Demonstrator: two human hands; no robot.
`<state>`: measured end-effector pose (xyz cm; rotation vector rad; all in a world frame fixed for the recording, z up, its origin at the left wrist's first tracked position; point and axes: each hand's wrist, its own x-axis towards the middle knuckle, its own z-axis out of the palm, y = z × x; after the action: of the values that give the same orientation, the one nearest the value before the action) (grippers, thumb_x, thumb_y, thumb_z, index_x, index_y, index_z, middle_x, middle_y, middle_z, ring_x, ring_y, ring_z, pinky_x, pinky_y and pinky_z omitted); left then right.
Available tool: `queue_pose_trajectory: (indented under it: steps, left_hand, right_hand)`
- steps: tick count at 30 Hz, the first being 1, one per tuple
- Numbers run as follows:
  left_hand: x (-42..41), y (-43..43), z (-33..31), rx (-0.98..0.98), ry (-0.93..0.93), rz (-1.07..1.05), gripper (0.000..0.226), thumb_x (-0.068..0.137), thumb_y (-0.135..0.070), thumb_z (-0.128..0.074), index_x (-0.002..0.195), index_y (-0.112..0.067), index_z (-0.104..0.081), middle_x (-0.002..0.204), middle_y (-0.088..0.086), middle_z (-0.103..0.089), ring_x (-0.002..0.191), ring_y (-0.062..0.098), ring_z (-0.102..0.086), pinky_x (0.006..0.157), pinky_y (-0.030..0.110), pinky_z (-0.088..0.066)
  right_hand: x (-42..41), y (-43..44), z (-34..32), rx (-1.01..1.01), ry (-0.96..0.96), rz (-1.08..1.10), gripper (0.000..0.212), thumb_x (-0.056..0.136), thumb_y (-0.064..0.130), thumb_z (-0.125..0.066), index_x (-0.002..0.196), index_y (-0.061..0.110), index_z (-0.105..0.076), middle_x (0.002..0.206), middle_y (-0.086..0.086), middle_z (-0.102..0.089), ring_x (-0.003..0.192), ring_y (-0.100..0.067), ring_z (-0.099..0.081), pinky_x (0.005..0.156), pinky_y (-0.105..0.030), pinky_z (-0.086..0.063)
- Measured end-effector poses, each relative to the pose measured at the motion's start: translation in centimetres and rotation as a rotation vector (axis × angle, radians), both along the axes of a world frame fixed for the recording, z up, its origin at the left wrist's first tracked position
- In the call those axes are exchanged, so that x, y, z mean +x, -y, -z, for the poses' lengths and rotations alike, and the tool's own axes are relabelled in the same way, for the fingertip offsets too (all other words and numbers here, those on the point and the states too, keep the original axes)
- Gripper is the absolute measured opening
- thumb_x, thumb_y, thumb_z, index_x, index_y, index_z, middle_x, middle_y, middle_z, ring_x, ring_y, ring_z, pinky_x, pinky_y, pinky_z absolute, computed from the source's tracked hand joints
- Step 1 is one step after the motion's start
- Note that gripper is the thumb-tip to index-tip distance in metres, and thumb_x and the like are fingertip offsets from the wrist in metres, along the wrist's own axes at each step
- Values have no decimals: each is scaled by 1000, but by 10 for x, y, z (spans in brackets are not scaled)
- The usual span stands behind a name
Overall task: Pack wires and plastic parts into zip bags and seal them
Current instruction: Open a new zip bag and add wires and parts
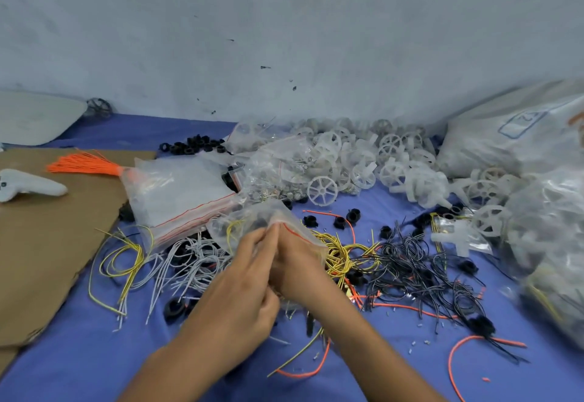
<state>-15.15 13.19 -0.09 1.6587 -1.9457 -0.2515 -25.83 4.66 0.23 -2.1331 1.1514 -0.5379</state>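
Note:
A small clear zip bag (pixel 243 223) with a red seal line holds yellow wire and black parts. My left hand (pixel 243 278) and my right hand (pixel 295 262) meet at its top edge, both pinching the seal strip. Under and around the hands lie loose yellow wires (pixel 341 253), white wires (pixel 196 262), black wires (pixel 410 259) and orange wires (pixel 455 351) on the blue cloth (pixel 79 354). Black plastic rings (pixel 347 216) are scattered among them. A stack of empty zip bags (pixel 180 193) lies to the left of the held bag.
White plastic wheels (pixel 363 161) pile up at the back by the wall. Large filled plastic sacks (pixel 537 155) stand at the right. Brown cardboard (pixel 41 243) covers the left, with an orange wire bundle (pixel 82 163) and a small grey stuffed toy (pixel 28 185) on it.

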Motion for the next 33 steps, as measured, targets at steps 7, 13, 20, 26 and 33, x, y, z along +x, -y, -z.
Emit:
queue_pose_trajectory:
  steps: [7, 13, 20, 26, 33]
  left_hand:
    - [7, 3, 0, -37, -80, -18, 82, 81, -27, -45, 153, -35, -6, 148, -18, -18, 91, 11, -58, 79, 36, -50]
    - [3, -1, 2, -1, -82, 15, 89, 85, -20, -53, 151, -43, 1, 147, -22, -13, 83, 5, -54, 74, 24, -45]
    - [0, -5, 2, 74, -93, 28, 92, 89, -26, -47, 143, -54, 21, 145, -33, -1, 74, 3, -54, 64, 21, -40]
    - [3, -1, 0, 102, -64, 65, 91, 83, -31, -42, 145, -50, 21, 148, -30, -3, 73, -6, -53, 59, 7, -31]
    - [3, 0, 0, 129, -55, 58, 97, 89, -27, -48, 139, -54, 30, 147, -33, 6, 74, -2, -55, 59, 9, -36]
  right_hand:
    - [-71, -23, -36, -210, 331, 267, 23, 74, 29, -45, 77, 34, -68, 61, 7, -65, 47, -9, -53, 45, -25, -43]
    - [-102, 92, -8, -159, 15, 351, 25, 97, 12, -46, 102, 29, -64, 69, 4, -54, 40, -12, -40, 41, -25, -32]
    - [-76, 189, 27, -171, -178, 364, 52, 91, 8, -54, 141, 16, -42, 147, -11, -40, 103, -29, -57, 81, -39, -47]
    - [-57, 242, 32, -71, -326, 295, 54, 95, 11, -57, 146, 10, -39, 159, -15, -12, 134, -34, -41, 101, -39, -43]
    - [-69, 230, 30, -154, -166, 413, 41, 99, 5, -41, 138, 5, -51, 156, -13, -27, 135, -32, -39, 105, -48, -39]
